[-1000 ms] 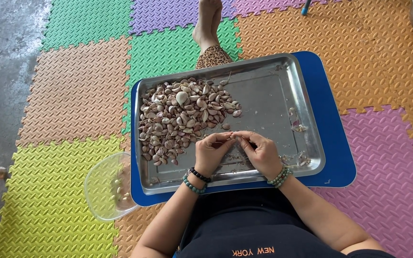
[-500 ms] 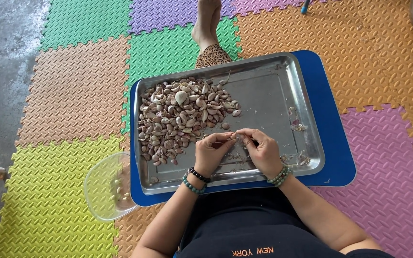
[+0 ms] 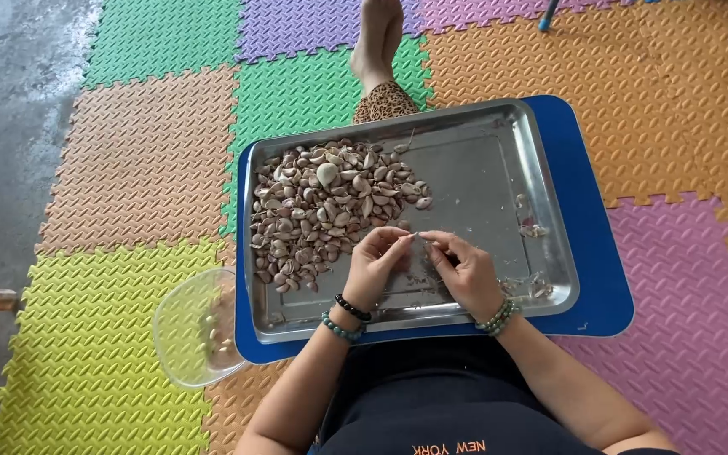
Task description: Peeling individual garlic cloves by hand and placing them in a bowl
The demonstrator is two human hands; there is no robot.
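Colourful foam floor mats (image 3: 136,160) are lying beneath a steel tray (image 3: 499,177) on a blue board. Nearest the tray's front rim, the left hand (image 3: 377,265) and right hand (image 3: 465,270), barely moved since a moment ago, are pinching a small garlic clove (image 3: 415,239) between fingertips. Beyond them, unpeeled cloves (image 3: 322,206) are heaped brownish-white

The scene is lit evenly by soft, bright daylight, and the colours of the foam floor mats (image 3: 136,160) are rendered vividly. Only faint shadows are cast. A dull sheen is seen on the metal tray (image 3: 482,177), without harsh glare. The bare concrete floor (image 3: 10,101) at the left edge is washed pale, perhaps overexposed. Focus is held throughout; fine detail is slightly softened.
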